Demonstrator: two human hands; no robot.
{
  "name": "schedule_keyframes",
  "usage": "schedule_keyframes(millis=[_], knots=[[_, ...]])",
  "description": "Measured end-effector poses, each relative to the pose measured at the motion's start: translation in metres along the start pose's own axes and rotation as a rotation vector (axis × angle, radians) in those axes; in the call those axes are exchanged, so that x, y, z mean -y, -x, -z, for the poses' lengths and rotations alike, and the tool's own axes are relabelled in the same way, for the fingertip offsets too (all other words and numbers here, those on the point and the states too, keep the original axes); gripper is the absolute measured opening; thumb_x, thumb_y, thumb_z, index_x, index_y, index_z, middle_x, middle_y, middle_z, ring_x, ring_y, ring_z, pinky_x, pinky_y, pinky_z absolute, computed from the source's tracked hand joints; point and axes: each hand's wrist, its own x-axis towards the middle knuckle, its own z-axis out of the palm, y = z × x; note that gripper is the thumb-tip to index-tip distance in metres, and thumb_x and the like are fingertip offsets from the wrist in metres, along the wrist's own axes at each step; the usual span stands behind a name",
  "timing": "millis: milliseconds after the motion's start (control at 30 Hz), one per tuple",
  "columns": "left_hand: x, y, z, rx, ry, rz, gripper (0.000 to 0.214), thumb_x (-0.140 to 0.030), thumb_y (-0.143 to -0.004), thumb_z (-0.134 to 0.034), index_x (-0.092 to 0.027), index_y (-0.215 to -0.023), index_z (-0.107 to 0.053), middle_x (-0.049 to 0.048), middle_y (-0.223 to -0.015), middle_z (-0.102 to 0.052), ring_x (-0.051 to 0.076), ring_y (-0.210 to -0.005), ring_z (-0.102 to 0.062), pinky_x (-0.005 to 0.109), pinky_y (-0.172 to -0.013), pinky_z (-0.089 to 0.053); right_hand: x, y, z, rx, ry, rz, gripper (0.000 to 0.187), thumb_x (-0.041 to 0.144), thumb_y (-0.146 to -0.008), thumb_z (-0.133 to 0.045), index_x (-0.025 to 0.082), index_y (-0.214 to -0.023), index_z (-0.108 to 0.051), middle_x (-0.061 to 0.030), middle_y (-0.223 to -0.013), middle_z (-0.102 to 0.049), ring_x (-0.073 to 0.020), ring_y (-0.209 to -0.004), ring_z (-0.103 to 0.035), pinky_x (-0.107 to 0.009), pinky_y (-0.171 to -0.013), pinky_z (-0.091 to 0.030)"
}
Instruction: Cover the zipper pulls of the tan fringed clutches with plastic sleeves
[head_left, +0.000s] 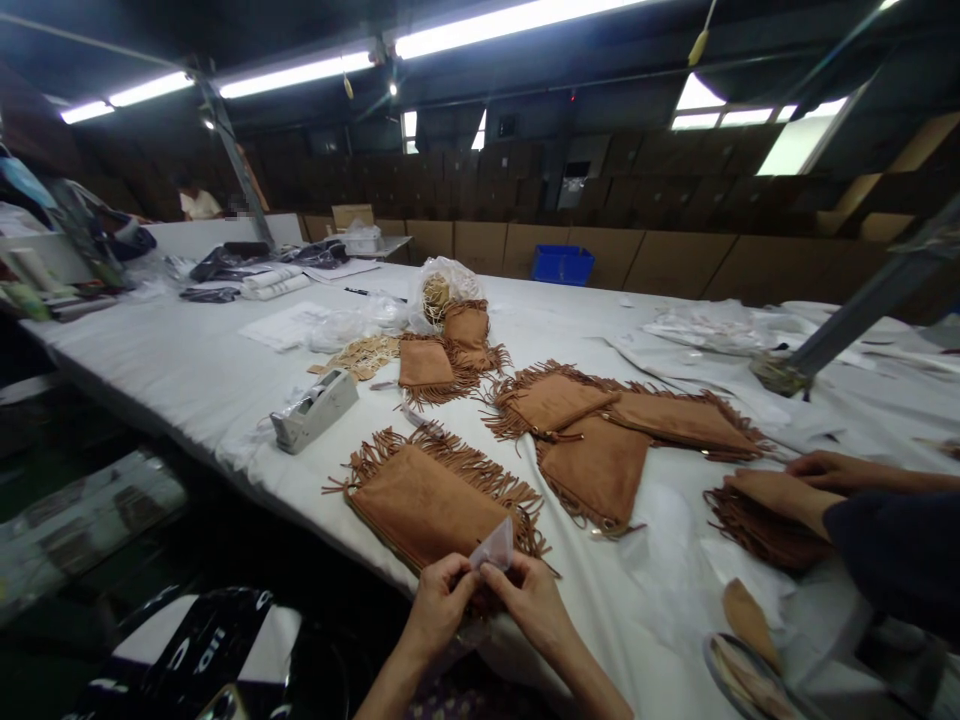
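- Plastic piece (pixel 496 543): clear, pointed, upright in both hands at the worktop's near edge, in front of the near pouch. No print readable on it.
- Left hand (pixel 442 598): thumb and fingers pinched together on the piece's lower left.
- Right hand (pixel 534 602): same pinch, lower right, thumb tips close together. Something brown just below the hands, mostly hidden.
- Near pouch (pixel 424 500): tan, fringed, lying flat along the near edge. No label visible on its upper face.
- Tape dispenser (pixel 316 410): grey, near edge, left of the pouch. Any marking too small to read.
- Pouch pile (pixel 592 450): three tan fringed ones overlapping, mid worktop (pixel 187 350), right of the near pouch. No brand readable.
- Two small pouches (pixel 426 362) further back, touching, next to a clear bag (pixel 454 285) of tan strands toward the far edge.
- Co-worker's hands (pixel 787 490), dark sleeve, on a dark brown fringed piece (pixel 765 535), right side of worktop.
- White sheets (pixel 281 325) toward the left: text, if any, illegible.
- Black-and-white item (pixel 199 650) below the near edge, left: pale letters, maybe "ail" or "oil", can't be sure.
- Blue crate (pixel 562 265) beyond the far edge, cartons (pixel 476 245) alongside; no legible lettering.
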Motion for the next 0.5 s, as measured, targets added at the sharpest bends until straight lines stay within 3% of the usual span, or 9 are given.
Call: schedule_keyframes(millis=[133, 267, 500], knots=[[-0.008, 0.002, 0.005, 0.035, -0.102, -0.096, 0.030, -0.040, -0.086, -0.055, -0.018, -0.075, -0.071, 0.0055, -0.077, -0.066, 0.019, -0.074, -0.060, 0.027, -0.070, -0.046, -0.002, 0.002, -0.001, -0.016, 0.007, -0.022, 0.037, 0.050, -0.069, -0.070, 0.013, -0.068, -0.071, -0.0037, -0.063, -0.065, -0.0164, -0.060, -0.053, -0.025, -0.056, -0.041], [-0.008, 0.008, 0.003, 0.067, -0.127, -0.136, 0.029, -0.039, -0.087, -0.053, -0.019, -0.075, -0.070, 0.0059, -0.079, -0.067, 0.019, -0.076, -0.062, 0.027, -0.072, -0.047, -0.001, 0.009, -0.002, -0.071, -0.082, -0.030, 0.033, 0.046, -0.071, -0.070, 0.014, -0.074, -0.071, -0.0039, -0.070, -0.067, -0.0168, -0.065, -0.055, -0.025, -0.061, -0.044], [0.029, 0.005, 0.002, 0.093, -0.140, -0.125, 0.041, -0.057, -0.081, -0.052, -0.023, -0.073, -0.072, 0.0061, -0.085, -0.072, 0.023, -0.081, -0.066, 0.029, -0.076, -0.053, -0.010, 0.020, -0.009, -0.015, -0.104, -0.069, 0.026, 0.042, -0.065, -0.072, 0.016, -0.066, -0.072, 0.0013, -0.061, -0.063, -0.0148, -0.061, -0.053, -0.023, -0.055, -0.040]])
